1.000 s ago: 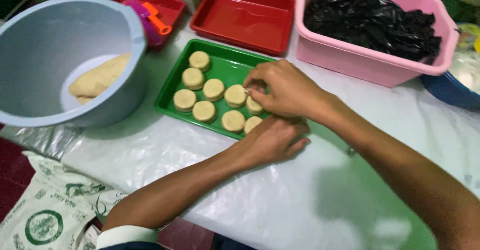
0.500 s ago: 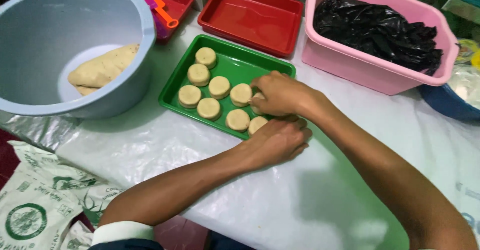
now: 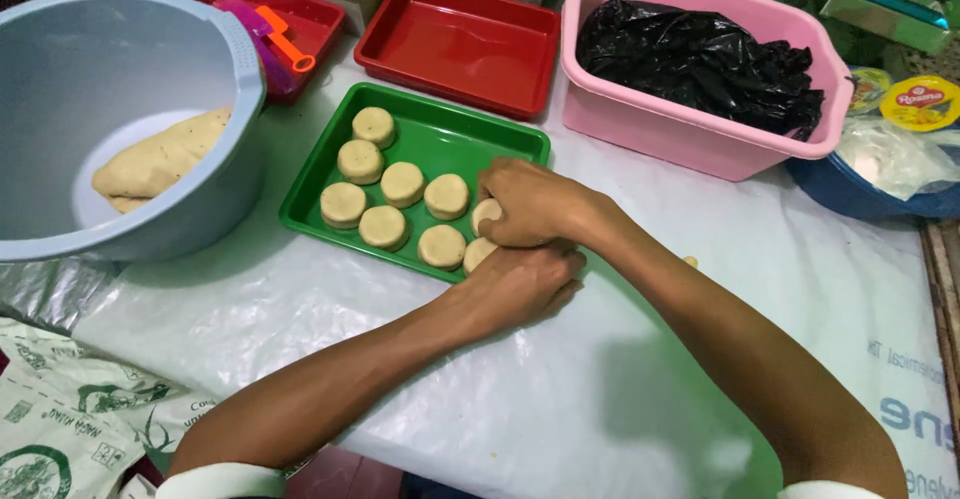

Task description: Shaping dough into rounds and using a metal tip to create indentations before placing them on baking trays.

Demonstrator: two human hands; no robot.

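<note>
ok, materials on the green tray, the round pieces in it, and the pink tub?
Green tray: looks like moulded plastic, glossy, with light glare on its floor. Round pieces: pale, matte, soft-looking dough, the same colour as the lump in the grey bowl. Pink tub: likely plastic, smooth with a thick rolled rim.

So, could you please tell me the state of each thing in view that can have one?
green tray: part-filled with flat dough rounds
dough rounds: shaped, lying in rows
grey bowl: holds a lump of dough
red tray: empty
pink tub: holds crumpled black plastic
left hand: on the table, at the tray's edge
right hand: gripping a round
</note>
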